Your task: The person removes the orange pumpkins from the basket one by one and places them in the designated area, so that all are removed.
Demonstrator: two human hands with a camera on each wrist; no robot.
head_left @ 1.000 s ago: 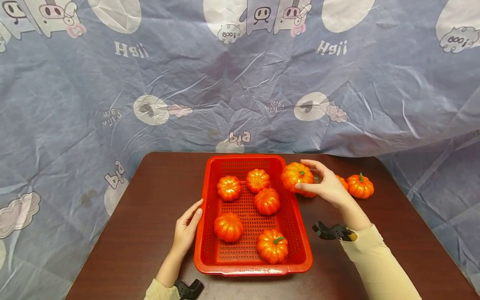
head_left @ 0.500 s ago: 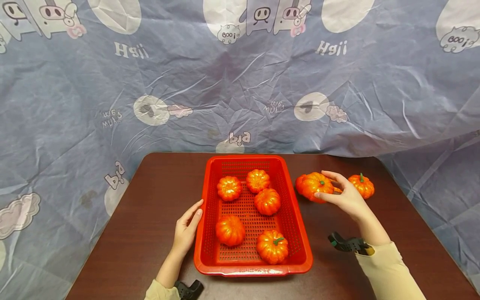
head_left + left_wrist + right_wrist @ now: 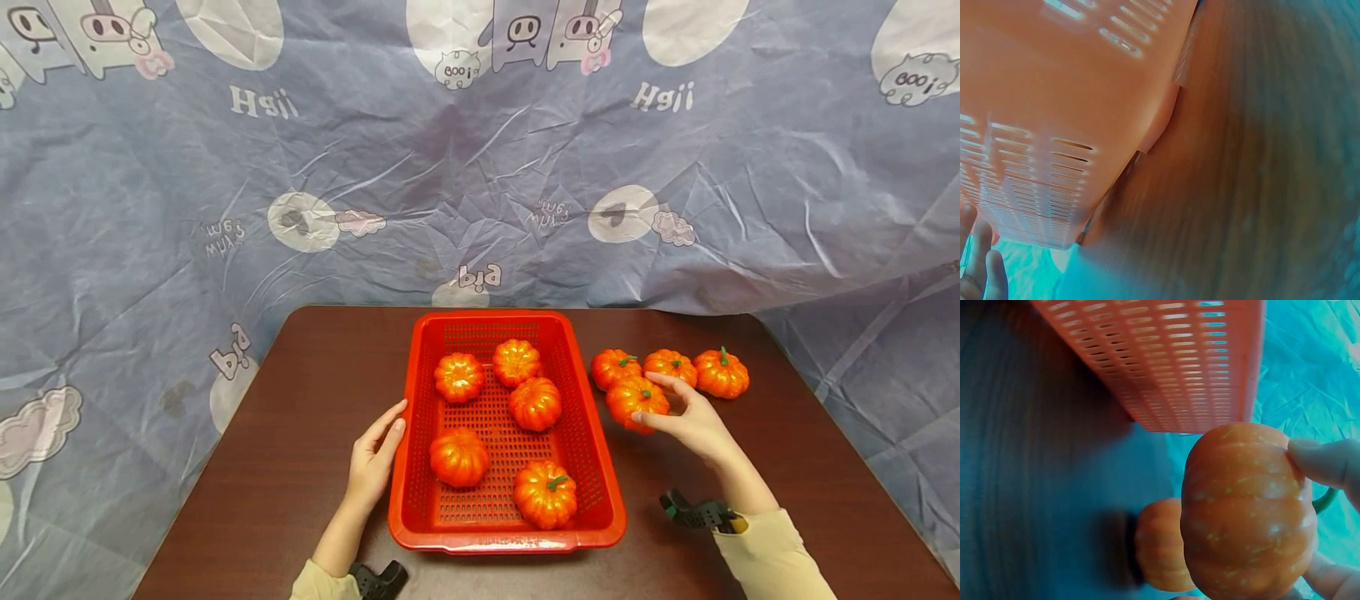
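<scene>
My right hand (image 3: 686, 417) grips a small orange pumpkin (image 3: 636, 403) with a green stem, between thumb and fingers, just right of the red basket. In the right wrist view this pumpkin (image 3: 1247, 512) fills the lower right, thumb at its upper side. My left hand (image 3: 372, 454) rests its fingers on the left rim of the red plastic basket (image 3: 401, 492). In the left wrist view its fingertips (image 3: 995, 275) show at the lower left beside the basket's slotted wall (image 3: 1054, 94). Inside the basket lie several pumpkins, among them one with a green stem (image 3: 545, 495) at front right.
Right of the basket, three more pumpkins stand in a row on the dark brown table (image 3: 300, 392): a left one (image 3: 611, 367), a middle one (image 3: 670, 365) and a right one (image 3: 722, 374). A printed blue-grey cloth (image 3: 480, 183) hangs behind the table.
My right hand has carried its pumpkin from over the basket's right rim rightward, then down toward the front of the row. A front-left pumpkin in the basket rocked slightly. My left hand has stayed put.
</scene>
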